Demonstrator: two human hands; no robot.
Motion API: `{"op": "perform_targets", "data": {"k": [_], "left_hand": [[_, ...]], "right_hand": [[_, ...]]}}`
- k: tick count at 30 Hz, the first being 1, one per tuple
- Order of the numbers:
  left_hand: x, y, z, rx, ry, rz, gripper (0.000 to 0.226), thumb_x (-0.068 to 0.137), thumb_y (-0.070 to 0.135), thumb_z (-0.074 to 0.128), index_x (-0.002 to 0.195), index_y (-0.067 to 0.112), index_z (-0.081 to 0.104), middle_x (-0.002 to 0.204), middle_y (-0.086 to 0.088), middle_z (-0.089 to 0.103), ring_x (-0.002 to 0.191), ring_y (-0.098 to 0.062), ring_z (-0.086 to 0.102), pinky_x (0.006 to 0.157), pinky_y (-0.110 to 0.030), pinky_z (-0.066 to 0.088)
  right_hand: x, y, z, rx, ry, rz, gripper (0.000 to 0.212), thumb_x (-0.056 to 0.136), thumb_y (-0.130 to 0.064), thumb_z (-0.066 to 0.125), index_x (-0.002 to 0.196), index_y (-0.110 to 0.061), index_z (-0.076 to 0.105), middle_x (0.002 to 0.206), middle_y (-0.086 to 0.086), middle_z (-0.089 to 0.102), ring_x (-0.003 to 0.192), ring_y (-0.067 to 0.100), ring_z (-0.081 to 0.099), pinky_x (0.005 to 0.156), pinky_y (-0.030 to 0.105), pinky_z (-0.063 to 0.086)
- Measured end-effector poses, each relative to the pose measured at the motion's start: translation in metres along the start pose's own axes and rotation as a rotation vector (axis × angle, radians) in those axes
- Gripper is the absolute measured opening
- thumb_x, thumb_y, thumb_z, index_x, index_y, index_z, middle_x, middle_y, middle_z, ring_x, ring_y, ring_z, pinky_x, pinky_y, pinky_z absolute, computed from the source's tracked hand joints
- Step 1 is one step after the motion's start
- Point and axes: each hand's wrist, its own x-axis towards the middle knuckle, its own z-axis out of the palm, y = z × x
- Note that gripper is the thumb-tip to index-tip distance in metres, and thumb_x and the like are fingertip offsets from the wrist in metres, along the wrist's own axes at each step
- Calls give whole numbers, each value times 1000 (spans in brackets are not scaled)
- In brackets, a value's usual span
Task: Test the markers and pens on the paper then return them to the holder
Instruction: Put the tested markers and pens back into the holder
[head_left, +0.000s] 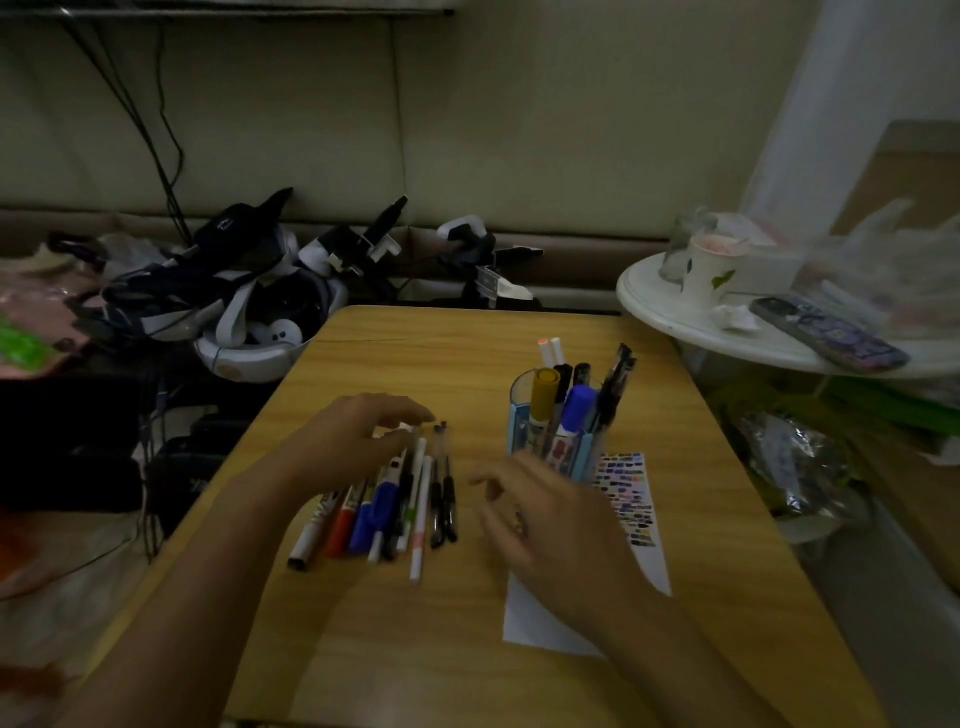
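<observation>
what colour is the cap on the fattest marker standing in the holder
Blue, seen in the head view: marker cap in the holder.

Wooden table (441, 649): pens (395, 499), holder (550, 447), paper (639, 519).

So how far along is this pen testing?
Partway. The paper already carries rows of coloured test marks, and several pens stand in the holder. The left hand rests on the loose pile of pens; the right hand hovers empty. That pile remains to be returned.

- One head-worn camera looks forward and down, close over the wooden table (415, 649).
- The wall (519, 130) fills twelve o'clock; both forearms enter from six o'clock.
</observation>
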Motion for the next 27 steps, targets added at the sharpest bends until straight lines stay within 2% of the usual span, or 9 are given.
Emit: {"op": "perform_targets", "data": {"k": [3, 6, 10, 14, 18, 21, 23, 27], "left_hand": [[-5, 0, -3, -21, 37, -5, 33, 100, 19, 53, 129, 34, 62, 128, 15, 62, 119, -5, 55, 101, -34, 48], [-7, 6, -3, -60, 42, 14, 33, 100, 18, 53, 129, 31, 62, 127, 14, 63, 120, -5, 55, 102, -36, 48], [-8, 19, -3, -134, 25, 39, 32, 100, 19, 53, 126, 36, 61, 121, 17, 64, 114, 1, 57, 98, -30, 50], [-11, 37, 0, -240, -7, 83, 34, 100, 18, 52, 127, 38, 59, 118, 20, 64, 109, 8, 58, 91, -22, 52], [-13, 50, 7, -245, -13, 117, 36, 101, 19, 53, 132, 38, 56, 119, 19, 64, 106, 6, 60, 91, -28, 55], [-13, 55, 7, -296, -68, 115, 38, 101, 21, 53, 133, 40, 55, 120, 17, 64, 107, 4, 61, 94, -32, 55], [-13, 58, 6, -320, -68, 116, 40, 100, 21, 53, 134, 41, 54, 120, 17, 64, 107, 3, 62, 94, -33, 55], [-12, 62, 9, -299, -30, 114, 44, 101, 21, 52, 138, 45, 50, 123, 18, 61, 107, 3, 61, 94, -34, 54]], "right_hand": [[-6, -1, 16, -21, -222, 11, 38, 99, -38, 52, 137, -38, 47, 125, -16, 46, 99, 5, 54, 70, 25, 48], [-5, -2, 21, -10, -338, 11, 41, 100, -41, 48, 141, -38, 43, 131, -13, 40, 107, 10, 52, 75, 27, 43], [-4, -3, 23, -37, -326, 33, 30, 100, -45, 49, 128, -35, 50, 121, -12, 42, 100, 12, 54, 72, 28, 44], [-3, -5, 24, -72, -296, 41, 22, 99, -46, 48, 116, -32, 52, 108, -9, 47, 91, 13, 54, 64, 29, 37], [-4, -4, 23, -71, -276, 41, 31, 100, -38, 41, 128, -32, 52, 106, -4, 58, 88, 19, 59, 65, 35, 44], [-2, -3, 19, -45, -256, 59, 34, 99, -40, 35, 116, -30, 62, 103, -5, 60, 87, 19, 61, 67, 37, 48], [-2, -2, 17, -39, -240, 66, 25, 98, -42, 42, 107, -31, 63, 97, -8, 59, 84, 14, 59, 66, 32, 47], [-4, 0, 13, -3, -194, 70, 13, 91, -40, 56, 103, -35, 58, 96, -14, 55, 84, 7, 56, 63, 25, 44]]}}
